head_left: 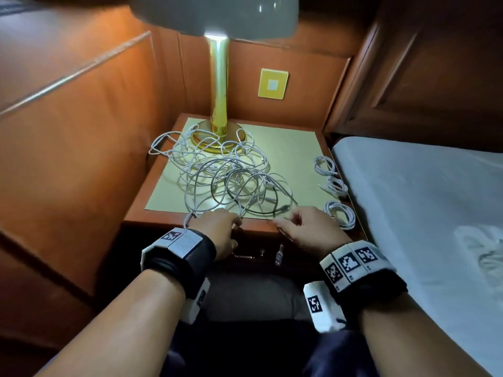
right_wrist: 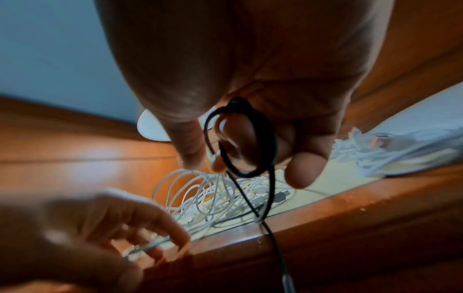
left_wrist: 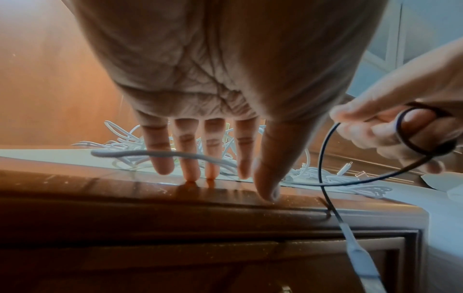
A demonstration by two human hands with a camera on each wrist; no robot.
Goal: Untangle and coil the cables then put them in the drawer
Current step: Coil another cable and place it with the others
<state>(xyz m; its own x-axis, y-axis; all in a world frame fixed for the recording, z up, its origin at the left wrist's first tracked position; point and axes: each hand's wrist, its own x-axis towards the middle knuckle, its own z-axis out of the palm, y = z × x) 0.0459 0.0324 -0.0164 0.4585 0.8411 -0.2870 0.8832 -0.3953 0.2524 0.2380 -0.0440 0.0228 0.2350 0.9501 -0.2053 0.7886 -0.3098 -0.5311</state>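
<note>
Your right hand [head_left: 304, 229] is curled around a small loop of black cable [right_wrist: 240, 138] at the worktop's [head_left: 294, 148] front edge, its plug end dangling in front of the closed drawer [left_wrist: 225, 263]. Your left hand [head_left: 217, 229] rests with straight fingers [left_wrist: 160, 150] on that edge, a white cable [left_wrist: 160, 153] lying across them. The tangled white cables [head_left: 217, 170] fill the worktop's middle, and three coiled bundles [head_left: 334, 186] lie along its right edge.

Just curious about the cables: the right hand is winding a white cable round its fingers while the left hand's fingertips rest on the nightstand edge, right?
Not quite. The cable looped round the right hand is black, as the right wrist view shows. The left hand does rest its fingertips on the nightstand edge.
</note>
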